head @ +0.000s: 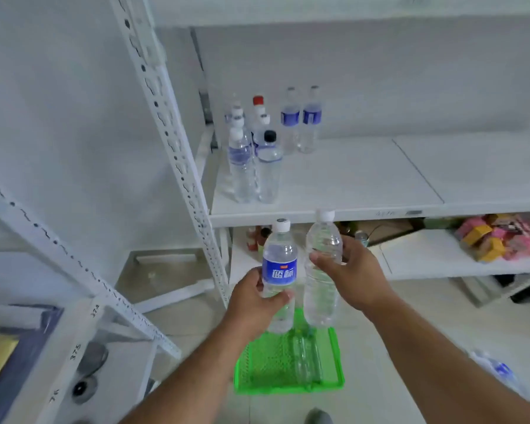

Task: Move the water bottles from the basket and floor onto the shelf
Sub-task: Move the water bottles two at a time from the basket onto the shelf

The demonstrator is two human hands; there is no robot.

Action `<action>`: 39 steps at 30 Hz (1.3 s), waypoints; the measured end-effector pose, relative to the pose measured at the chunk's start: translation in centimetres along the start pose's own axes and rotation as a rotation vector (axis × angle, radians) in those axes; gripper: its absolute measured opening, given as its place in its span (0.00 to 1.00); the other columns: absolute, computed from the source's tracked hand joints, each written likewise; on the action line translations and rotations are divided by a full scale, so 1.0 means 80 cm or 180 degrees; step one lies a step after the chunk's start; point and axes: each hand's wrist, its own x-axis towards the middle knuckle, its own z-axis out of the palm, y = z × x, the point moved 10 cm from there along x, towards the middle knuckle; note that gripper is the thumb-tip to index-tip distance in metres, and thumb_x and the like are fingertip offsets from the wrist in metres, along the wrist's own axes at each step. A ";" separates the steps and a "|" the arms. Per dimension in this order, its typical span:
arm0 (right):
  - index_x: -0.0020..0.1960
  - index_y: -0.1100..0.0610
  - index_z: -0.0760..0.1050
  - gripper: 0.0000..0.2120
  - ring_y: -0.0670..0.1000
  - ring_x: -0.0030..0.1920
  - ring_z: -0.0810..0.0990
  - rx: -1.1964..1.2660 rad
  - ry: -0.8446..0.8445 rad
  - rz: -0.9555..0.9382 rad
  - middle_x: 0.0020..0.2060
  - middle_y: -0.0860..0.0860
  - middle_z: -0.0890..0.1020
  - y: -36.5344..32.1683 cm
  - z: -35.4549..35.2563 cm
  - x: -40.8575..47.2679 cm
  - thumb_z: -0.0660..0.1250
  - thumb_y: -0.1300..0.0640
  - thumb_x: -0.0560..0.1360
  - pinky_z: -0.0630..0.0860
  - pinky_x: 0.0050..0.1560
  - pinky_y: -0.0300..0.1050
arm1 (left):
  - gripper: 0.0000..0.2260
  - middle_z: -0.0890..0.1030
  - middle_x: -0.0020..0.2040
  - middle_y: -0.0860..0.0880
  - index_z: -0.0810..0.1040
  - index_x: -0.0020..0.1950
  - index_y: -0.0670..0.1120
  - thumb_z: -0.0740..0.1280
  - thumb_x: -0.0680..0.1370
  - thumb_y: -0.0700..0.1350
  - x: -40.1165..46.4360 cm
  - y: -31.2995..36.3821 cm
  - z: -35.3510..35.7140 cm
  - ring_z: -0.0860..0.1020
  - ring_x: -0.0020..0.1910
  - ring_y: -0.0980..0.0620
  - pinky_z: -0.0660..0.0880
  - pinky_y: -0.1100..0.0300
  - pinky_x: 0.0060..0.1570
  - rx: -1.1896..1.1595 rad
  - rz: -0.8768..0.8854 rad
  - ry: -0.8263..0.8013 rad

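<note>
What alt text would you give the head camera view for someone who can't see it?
A person holds two upright water bottles below a white shelf: the left hand grips a blue-labelled bottle, the right hand an unlabelled bottle. Several bottles already stand on the shelf; a green basket on the floor holds another.

Standing bottles (259, 148) cluster at the left of the shelf (364, 179). Below, on the floor, sits the basket (263, 362), one bottle (306, 359) lying in it; another bottle (499, 370) lies to its right.
</note>
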 end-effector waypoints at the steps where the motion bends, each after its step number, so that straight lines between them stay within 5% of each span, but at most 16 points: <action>1: 0.52 0.48 0.80 0.11 0.37 0.41 0.83 -0.0016 0.0041 -0.0046 0.42 0.41 0.86 -0.013 -0.010 -0.008 0.76 0.48 0.71 0.73 0.37 0.28 | 0.18 0.78 0.46 0.63 0.74 0.50 0.61 0.79 0.67 0.53 -0.007 0.015 -0.003 0.73 0.43 0.75 0.67 0.80 0.37 -0.0009 0.0055 -0.0002; 9: 0.53 0.50 0.81 0.12 0.41 0.45 0.85 0.0276 0.0206 -0.0337 0.43 0.42 0.86 -0.083 -0.083 -0.031 0.77 0.51 0.70 0.77 0.45 0.41 | 0.18 0.83 0.46 0.57 0.75 0.50 0.57 0.79 0.67 0.45 -0.037 0.105 -0.003 0.79 0.40 0.67 0.71 0.76 0.37 -0.0085 0.0437 0.0105; 14: 0.55 0.47 0.80 0.16 0.41 0.45 0.84 0.0345 0.0224 -0.0368 0.45 0.42 0.86 -0.084 -0.129 -0.013 0.77 0.47 0.69 0.81 0.50 0.48 | 0.19 0.84 0.45 0.63 0.76 0.51 0.58 0.79 0.66 0.45 -0.028 0.139 0.028 0.80 0.44 0.67 0.71 0.77 0.38 -0.0134 0.0455 0.0157; 27: 0.55 0.45 0.80 0.15 0.39 0.44 0.84 0.0332 -0.0019 -0.0470 0.44 0.40 0.85 -0.049 -0.244 0.082 0.76 0.48 0.69 0.80 0.47 0.42 | 0.25 0.85 0.51 0.57 0.78 0.58 0.57 0.81 0.64 0.48 0.031 0.212 0.132 0.82 0.50 0.58 0.78 0.60 0.50 -0.0118 0.0374 0.0522; 32: 0.57 0.45 0.80 0.17 0.37 0.45 0.83 0.0328 -0.0051 -0.0521 0.45 0.39 0.85 -0.050 -0.261 0.119 0.76 0.46 0.70 0.76 0.44 0.36 | 0.21 0.85 0.47 0.62 0.78 0.54 0.58 0.80 0.66 0.45 0.056 0.241 0.140 0.81 0.45 0.66 0.73 0.74 0.40 -0.0071 0.0416 0.0615; 39: 0.57 0.46 0.80 0.16 0.38 0.45 0.83 0.0267 -0.0081 -0.0589 0.45 0.40 0.85 -0.060 -0.253 0.181 0.76 0.47 0.70 0.77 0.44 0.37 | 0.22 0.82 0.49 0.61 0.76 0.55 0.61 0.80 0.65 0.50 0.111 0.247 0.132 0.79 0.46 0.69 0.71 0.70 0.40 0.0023 0.0292 0.0820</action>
